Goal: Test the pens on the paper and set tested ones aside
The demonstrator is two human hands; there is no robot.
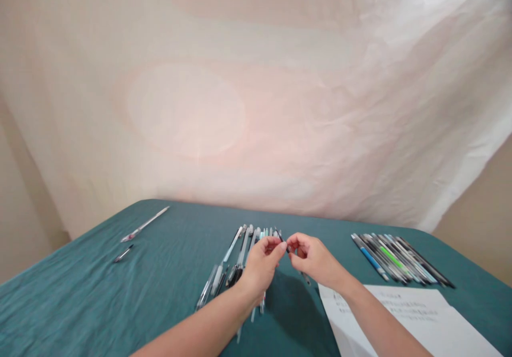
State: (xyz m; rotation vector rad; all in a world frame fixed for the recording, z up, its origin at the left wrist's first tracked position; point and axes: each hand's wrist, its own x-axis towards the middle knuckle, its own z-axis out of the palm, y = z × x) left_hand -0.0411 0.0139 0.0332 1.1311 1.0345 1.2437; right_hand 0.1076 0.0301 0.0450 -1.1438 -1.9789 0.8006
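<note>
Near the table's middle, my left hand (262, 263) and my right hand (314, 258) come together on a slim dark pen (305, 278). My left thumb and fingertips pinch it. The right fingers close on it just beside them. It slants from upper left to lower right, and its middle is partly covered by my fingers. Beneath and behind my left hand lie several pens (243, 245), clear, grey and black; my left forearm hides some of them.
At the right lies a row of several pens (394, 258), one with bright green. In front of it is a white paper (416, 325) with handwriting. On the left are a long clear pen (146, 223) and a short black pen piece (124, 253). A pale cloth (256, 106) hangs behind the green-covered table (80, 293).
</note>
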